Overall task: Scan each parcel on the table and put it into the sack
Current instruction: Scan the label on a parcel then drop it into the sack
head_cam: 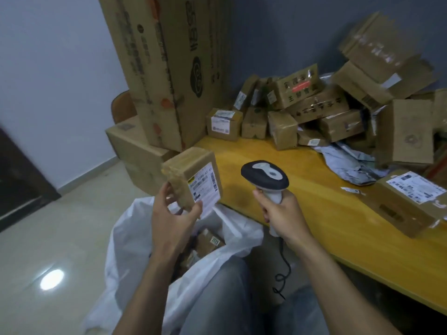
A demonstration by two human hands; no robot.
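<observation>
**Parcel held over the sack mouth, scanner level beside it**

Nearest the person, at 6 o'clock, the white sack (135, 250) stands open on the floor against a trousered knee. In its mouth lie at least two brown boxes (208, 240); how many more sit beneath them cannot be told.

Directly above that opening, the left hand (174, 213) holds the parcel (193, 177) by its lower end, thumb on the near face and fingers curled round the far side. The parcel's long axis stands nearly upright, its top leaning slightly toward 11 o'clock, and its white label (205, 189) faces the person and a little toward 3 o'clock.

At 3 o'clock from the parcel, near but apart, the right hand (283, 211) is wrapped round the grip of the scanner (264, 175). The scanner's head is level with the label, and its cable (283, 269) hangs down toward the floor. Which way the reading window faces cannot be told from above. The scan probably calls for turning head and label toward each other; after that the drop is straight down toward 6 o'clock, with the left hand the nearer one.

Beyond the hands, the yellow table (302, 189) runs from 12 toward 4 o'clock. A large labelled box (406, 201) lies on its near edge at 3 o'clock, with crumpled grey mailer bags (350, 163) behind it. Farther back, at 1 to 2 o'clock, a heap of brown parcels (314, 110) awaits scanning. Tall cartons (169, 68) lean against the wall at 12 o'clock.
</observation>
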